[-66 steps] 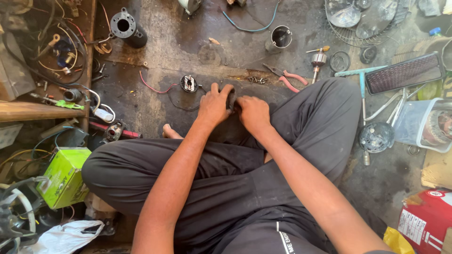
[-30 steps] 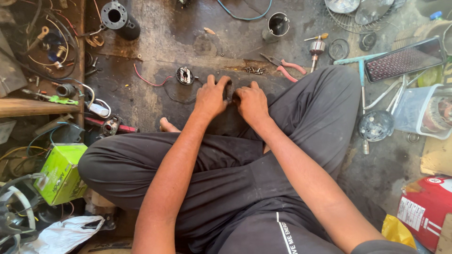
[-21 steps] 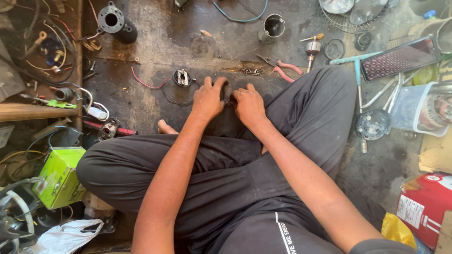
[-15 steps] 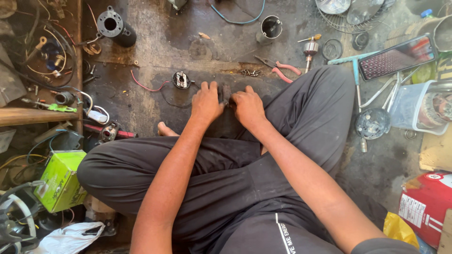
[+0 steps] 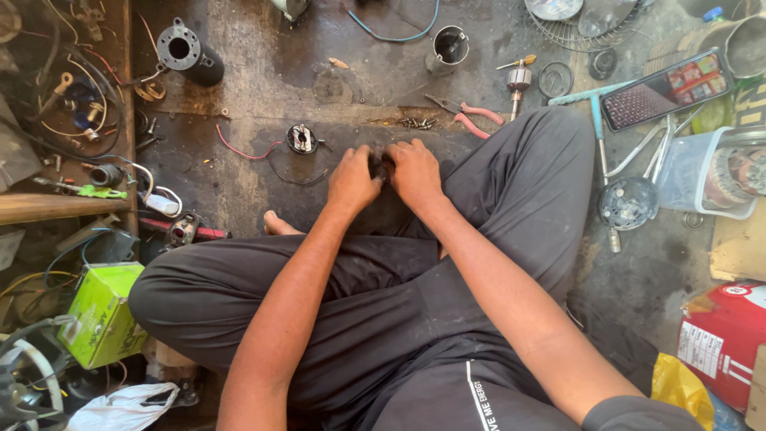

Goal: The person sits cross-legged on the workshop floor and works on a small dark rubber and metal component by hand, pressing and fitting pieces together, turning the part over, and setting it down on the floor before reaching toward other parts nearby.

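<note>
The left hand (image 5: 353,179) and the right hand (image 5: 415,172) meet over a small dark part (image 5: 378,164), pinched between the curled fingertips of both hands (mostly hidden, so its kind cannot be told). It sits on the grimy floor (image 5: 263,72) just ahead of the crossed legs. Relative to that part, red-handled pliers (image 5: 467,112) lie up and right, and a small round metal component (image 5: 302,139) with a red wire (image 5: 239,152) lies just left.

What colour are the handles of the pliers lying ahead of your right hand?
Pink-red handles on the pliers, seen clearly in the head view, just beyond the right hand.
</note>
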A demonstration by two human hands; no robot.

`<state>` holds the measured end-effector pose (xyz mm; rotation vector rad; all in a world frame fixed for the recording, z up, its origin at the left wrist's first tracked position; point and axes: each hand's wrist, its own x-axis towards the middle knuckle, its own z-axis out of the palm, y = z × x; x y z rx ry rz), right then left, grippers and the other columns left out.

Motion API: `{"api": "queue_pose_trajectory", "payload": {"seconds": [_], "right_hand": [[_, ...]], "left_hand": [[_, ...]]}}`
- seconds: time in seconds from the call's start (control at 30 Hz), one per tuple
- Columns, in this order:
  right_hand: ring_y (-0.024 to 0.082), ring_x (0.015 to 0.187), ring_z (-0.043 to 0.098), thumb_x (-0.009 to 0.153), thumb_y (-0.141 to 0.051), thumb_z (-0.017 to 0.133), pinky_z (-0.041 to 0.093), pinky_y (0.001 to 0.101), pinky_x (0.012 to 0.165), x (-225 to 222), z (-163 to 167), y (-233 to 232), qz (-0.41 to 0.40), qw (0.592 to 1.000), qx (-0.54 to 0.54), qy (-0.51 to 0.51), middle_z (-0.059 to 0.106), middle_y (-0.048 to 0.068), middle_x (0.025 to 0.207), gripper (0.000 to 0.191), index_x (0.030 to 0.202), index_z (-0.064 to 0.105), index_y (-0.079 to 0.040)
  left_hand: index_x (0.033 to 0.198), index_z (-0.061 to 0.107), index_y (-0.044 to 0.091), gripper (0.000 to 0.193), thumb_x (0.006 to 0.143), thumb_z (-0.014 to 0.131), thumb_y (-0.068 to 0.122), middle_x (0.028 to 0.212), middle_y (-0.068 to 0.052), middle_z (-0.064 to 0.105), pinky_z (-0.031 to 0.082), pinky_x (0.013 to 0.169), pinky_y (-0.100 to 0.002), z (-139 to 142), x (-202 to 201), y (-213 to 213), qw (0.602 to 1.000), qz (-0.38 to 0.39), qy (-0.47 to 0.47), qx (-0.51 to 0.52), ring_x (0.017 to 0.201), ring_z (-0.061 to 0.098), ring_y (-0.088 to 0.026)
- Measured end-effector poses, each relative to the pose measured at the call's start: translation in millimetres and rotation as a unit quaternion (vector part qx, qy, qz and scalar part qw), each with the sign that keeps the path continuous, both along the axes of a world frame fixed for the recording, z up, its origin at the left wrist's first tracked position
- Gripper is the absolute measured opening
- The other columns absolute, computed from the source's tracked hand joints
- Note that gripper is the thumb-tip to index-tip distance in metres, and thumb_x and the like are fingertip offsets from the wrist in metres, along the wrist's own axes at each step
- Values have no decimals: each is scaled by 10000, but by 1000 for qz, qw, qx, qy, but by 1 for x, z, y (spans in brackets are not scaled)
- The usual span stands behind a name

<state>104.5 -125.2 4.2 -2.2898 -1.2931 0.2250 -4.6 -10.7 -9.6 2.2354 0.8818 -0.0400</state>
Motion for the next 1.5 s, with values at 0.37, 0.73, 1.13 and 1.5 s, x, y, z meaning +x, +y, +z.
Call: {"api": "queue_pose_trajectory", "payload": {"seconds": [0.37,0.73,1.13,1.5], "right_hand": [[348,939,623,829,-129,714,534,473,742,2,-6,4,9,1000,2,-16,687,94,899,77,887,714,-78],[336,925,627,782,-89,690,537,459,739,2,-10,5,19,999,17,-33,689,74,909,134,912,723,-84],[339,906,635,796,-105,695,536,476,724,2,-12,6,15,999,19,-26,693,78,906,122,913,720,-85],[339,869,648,812,-117,689,536,482,703,3,-11,9,10,999,32,-38,695,79,906,135,941,726,-100]], "left_hand": [[1298,535,207,614,758,822,152,1158,-165,618,531,859,-527,14,-2,5,999,-31,-18,20,1078,634,-436],[1345,513,241,669,761,827,155,1190,-152,615,528,872,-534,20,-3,5,999,-42,-8,20,1100,634,-425],[1359,506,258,684,759,821,160,1203,-146,622,532,885,-532,19,-2,10,998,-54,11,13,1117,633,-422],[1366,498,254,688,763,818,170,1195,-154,626,531,870,-548,19,-1,7,998,-53,14,27,1086,644,-431]]}}
